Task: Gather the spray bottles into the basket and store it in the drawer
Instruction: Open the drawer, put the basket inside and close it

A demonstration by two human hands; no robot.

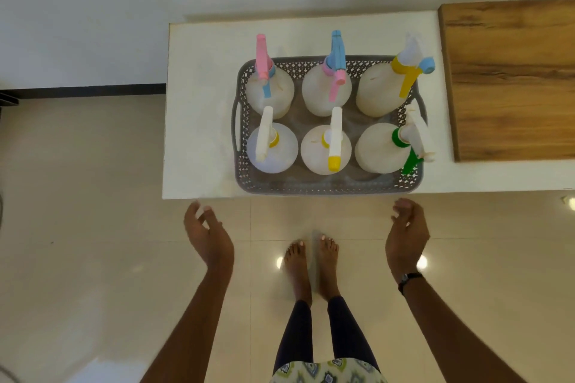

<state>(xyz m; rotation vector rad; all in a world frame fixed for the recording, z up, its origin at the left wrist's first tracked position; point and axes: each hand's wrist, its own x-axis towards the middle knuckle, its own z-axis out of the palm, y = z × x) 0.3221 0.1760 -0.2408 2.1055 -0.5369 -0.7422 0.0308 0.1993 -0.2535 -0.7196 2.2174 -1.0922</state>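
At the bottom of the view, 2 bare feet point(312, 267) stand together on glossy cream floor tiles point(93, 227), below dark leggings and the hem of a patterned top. Both forearms reach forward over the floor. The left hand point(209, 235) hangs just short of the table's near left corner, fingers loosely curled and holding nothing. The right hand point(407, 235), with a dark watch point(408, 280) on its wrist, hangs just short of the table's near edge on the other side, fingers also loosely curled and empty. Neither hand touches the table or the basket.

Beyond the hands is a white table point(199, 102). On it, close to its near edge, sits a grey perforated basket point(311, 186) with a handle slot on its left wall. All 6 spray bottles stand upright inside it in 2 rows of 3. In the near row: a bottle with a white sprayer and yellow collar point(270, 146) on the left, a bottle with a white sprayer and yellow nozzle point(326, 149) in the middle, and a bottle with a green collar and trigger point(381, 148) on the right. In the far row: a bottle with a pink sprayer point(269, 90) on the left, a bottle with a blue sprayer and pink trigger point(325, 90) in the middle, and a bottle with a yellow collar and blue nozzle point(381, 90) on the right.

To the right, a brown wooden surface point(510, 78) adjoins the white top. Behind the table runs a pale wall with a dark skirting strip point(84, 92) at the left.
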